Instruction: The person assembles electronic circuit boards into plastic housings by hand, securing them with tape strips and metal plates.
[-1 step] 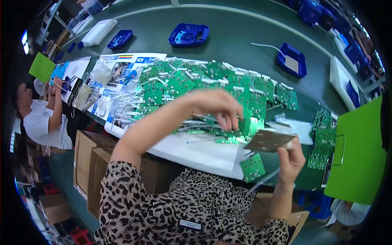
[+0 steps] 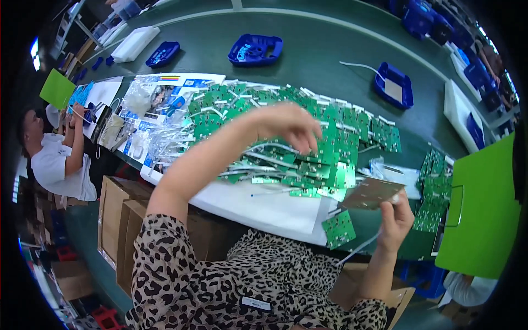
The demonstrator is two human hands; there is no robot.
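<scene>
I see the right hand (image 2: 397, 215) pinched on the edge of one circuit board (image 2: 372, 192), thumb and fingers closed on its lower right corner, so the board stands out flat to the left with its brownish back side turned up to the camera. Held by the edge like this, I judge, the fingers stay off the parts and the solder side is free for looking. A thin white cable (image 2: 358, 248) hangs from below this hand toward the lower centre of the frame.

The left hand (image 2: 290, 125) is over the middle of the frame, the fingers curled downward and a little apart, holding nothing that I can see — it hovers just above the pile of green boards (image 2: 308, 159). The pile covers a white sheet (image 2: 258, 206) on the green worktop (image 2: 324, 66); white leads stick out between the boards, so they lie loose and crossing, not stacked. One more green board (image 2: 338, 228) lies alone at the sheet's lower right corner, just below the held one.

At the right edge stands a bright green panel (image 2: 484, 214), with more boards beside it. Blue plastic trays (image 2: 254, 49) lie along the upper part of the frame, well apart from the pile. At the left edge another person in a white shirt (image 2: 58, 168) works at the same worktop — their hands are busy with small things, too small to tell.
</scene>
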